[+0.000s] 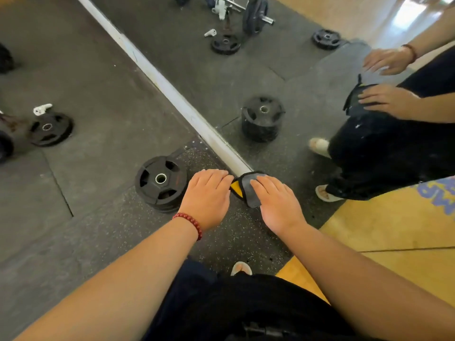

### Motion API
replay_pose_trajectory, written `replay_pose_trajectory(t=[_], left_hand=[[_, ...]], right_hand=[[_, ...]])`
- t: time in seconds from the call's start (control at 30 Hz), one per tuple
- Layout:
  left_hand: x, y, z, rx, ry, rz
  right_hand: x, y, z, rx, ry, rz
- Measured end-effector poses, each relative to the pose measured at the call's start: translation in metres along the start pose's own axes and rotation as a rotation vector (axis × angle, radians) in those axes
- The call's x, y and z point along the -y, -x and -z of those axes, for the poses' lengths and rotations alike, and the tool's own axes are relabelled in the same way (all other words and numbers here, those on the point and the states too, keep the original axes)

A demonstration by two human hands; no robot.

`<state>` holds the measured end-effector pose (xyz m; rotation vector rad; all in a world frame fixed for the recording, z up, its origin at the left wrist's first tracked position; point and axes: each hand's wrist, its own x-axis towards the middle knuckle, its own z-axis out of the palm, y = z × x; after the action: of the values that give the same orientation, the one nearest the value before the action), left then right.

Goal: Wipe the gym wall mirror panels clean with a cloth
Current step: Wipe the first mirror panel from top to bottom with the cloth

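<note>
A stack of weight plates (161, 183) stood just left of the left hand (205, 196). Both hands lay flat-fingered; the right hand (277, 201) pressed the grey, yellow-cornered cloth (247, 190) against the mirror (283, 77).

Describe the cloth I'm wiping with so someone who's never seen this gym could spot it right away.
Follow the pale strip between the two mirror panels down to its lower end. The cloth sits right there, pressed under the flat fingers of the right hand, beside the left hand and the stack of black weight plates. It is the only small grey fabric piece with black edging and a yellow corner.
</note>
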<state>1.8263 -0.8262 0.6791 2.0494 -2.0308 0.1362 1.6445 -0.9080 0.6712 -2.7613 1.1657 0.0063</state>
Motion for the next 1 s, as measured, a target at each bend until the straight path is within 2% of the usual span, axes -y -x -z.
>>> replay_pose_trajectory(t=[0.17,0.3,0.47,0.53,0.77,1.0], left_hand=[[0.017,-0.071,-0.005,0.014,0.037,-0.198],[0.039,-0.137,0.009,-0.091,0.074,-0.364],[0.070,-0.217,0.042,-0.236,0.120,-0.589],[0.077,-0.242,0.056,-0.281,0.140,-0.664],[0.084,-0.299,0.103,-0.383,0.209,-0.817],[0.071,-0.354,0.174,-0.611,0.295,-0.900]], right_hand=[[-0.021,-0.029,0.016,-0.199,0.004,-0.100],[-0.029,-0.062,0.041,-0.267,0.102,-0.250],[-0.030,-0.106,0.078,-0.534,0.172,-0.321],[-0.025,-0.124,0.095,-0.575,0.215,-0.346],[-0.004,-0.158,0.154,-0.775,0.361,-0.465],[-0.012,-0.162,0.240,-0.960,0.593,-0.455]])
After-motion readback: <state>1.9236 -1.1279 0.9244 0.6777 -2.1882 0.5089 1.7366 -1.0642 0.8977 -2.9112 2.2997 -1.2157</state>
